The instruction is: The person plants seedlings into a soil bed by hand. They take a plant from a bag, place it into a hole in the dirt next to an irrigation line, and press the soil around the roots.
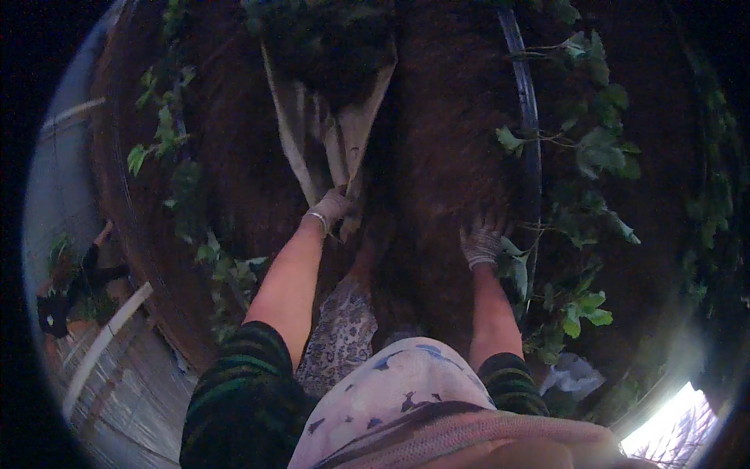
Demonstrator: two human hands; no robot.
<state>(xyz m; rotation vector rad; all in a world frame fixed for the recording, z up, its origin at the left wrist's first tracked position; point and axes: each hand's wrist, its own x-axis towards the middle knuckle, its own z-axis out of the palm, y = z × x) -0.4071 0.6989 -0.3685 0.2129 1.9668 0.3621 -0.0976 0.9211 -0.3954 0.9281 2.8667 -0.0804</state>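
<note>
My left hand (pixel 330 208), in a pale glove, is closed on the gathered edge of a light-coloured sack (pixel 366 126). The sack stretches away from me over the dark soil (pixel 439 129), and a mass of dark green leaves (pixel 328 53) fills its far part. To the right, my gloved right hand (pixel 482 243) is low over the soil with its fingers apart and slightly blurred. Nothing shows in it. Beside that hand are a leaf (pixel 518 267) of a row plant and a shiny plastic strip (pixel 527 99) that runs along the row.
Leafy plants (pixel 597 152) line the right side, with another plant row (pixel 167 132) on the left. White crumpled plastic (pixel 571 375) lies at lower right. Past the left row are pale curved poles (pixel 108 340), plastic sheeting (pixel 146 387) and another person (pixel 55 313).
</note>
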